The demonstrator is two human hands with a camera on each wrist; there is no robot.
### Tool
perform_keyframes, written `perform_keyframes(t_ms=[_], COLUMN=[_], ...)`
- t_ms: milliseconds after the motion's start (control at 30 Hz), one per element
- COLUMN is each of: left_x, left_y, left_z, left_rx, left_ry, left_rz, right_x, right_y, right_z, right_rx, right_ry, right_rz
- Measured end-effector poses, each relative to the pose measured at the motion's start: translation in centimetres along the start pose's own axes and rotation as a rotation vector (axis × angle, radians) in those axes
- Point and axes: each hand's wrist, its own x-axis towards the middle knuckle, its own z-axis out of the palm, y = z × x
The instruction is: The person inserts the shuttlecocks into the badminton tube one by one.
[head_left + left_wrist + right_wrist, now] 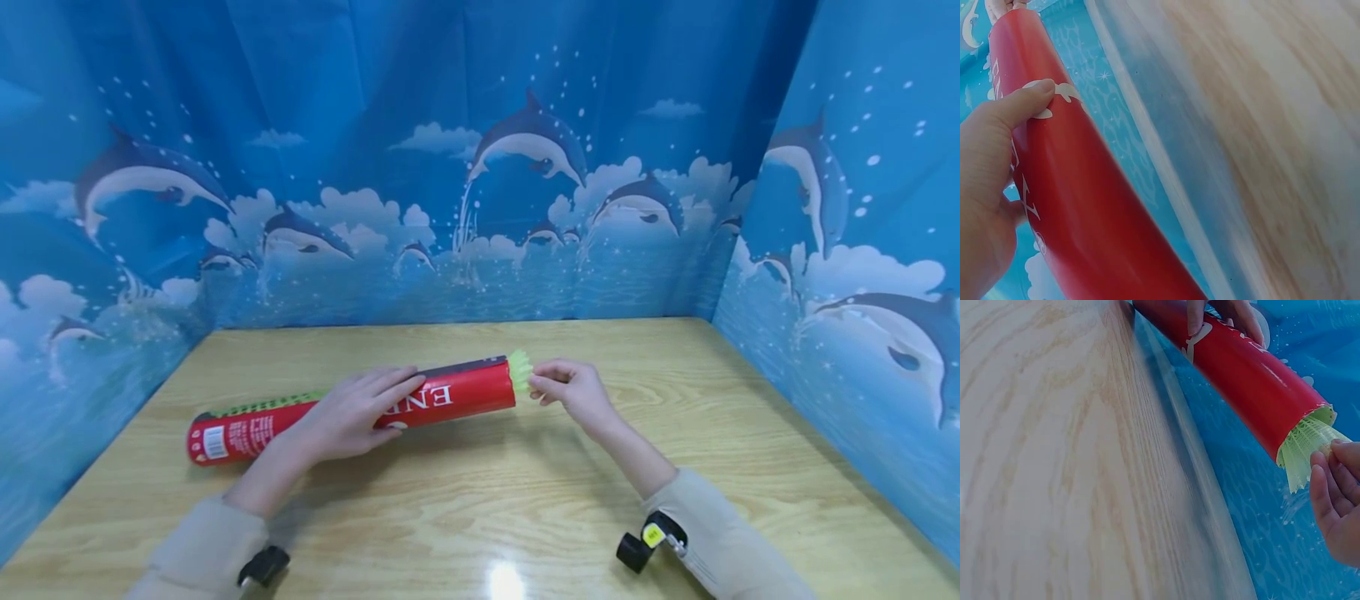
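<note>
A long red tube [474, 393] with white lettering lies slantwise, its left end low on the table and its open right end raised. My left hand [358, 415] grips it around the middle; in the left wrist view the thumb of that hand [985, 169] presses along the red side [1094, 187]. From the open end sticks the skirt of a yellow-green shuttlecock [520, 373]. My right hand [567, 390] pinches this shuttlecock [1304, 450] between thumb and fingers, as the right wrist view shows. Part of the skirt remains inside the tube's mouth.
The wooden table [600, 500] carries the tube. Behind and at both sides hangs a blue curtain [420, 100] printed with dolphins, close to the table's edges. A black wrist device [651, 537] sits at the right sleeve, another [262, 567] at the left sleeve.
</note>
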Motion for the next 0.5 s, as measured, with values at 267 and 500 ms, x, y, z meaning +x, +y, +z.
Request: perform_keyframes(t_ms=[267,500], left_x=[-0.1,-0.2], left_y=[-0.1,-0.2], left_z=[0.0,0.0], left_rx=[-0.003,-0.011], left_ry=[-0.003,0.021], left_rz=[-0.002,-0.011], right_x=[-0.1,-0.1], right_y=[-0.3,-0.6], right_z=[0.6,1.2], right_rx=[-0.003,-0.009], right_ry=[0.014,0.048], right_rz=[-0.033,-0.055])
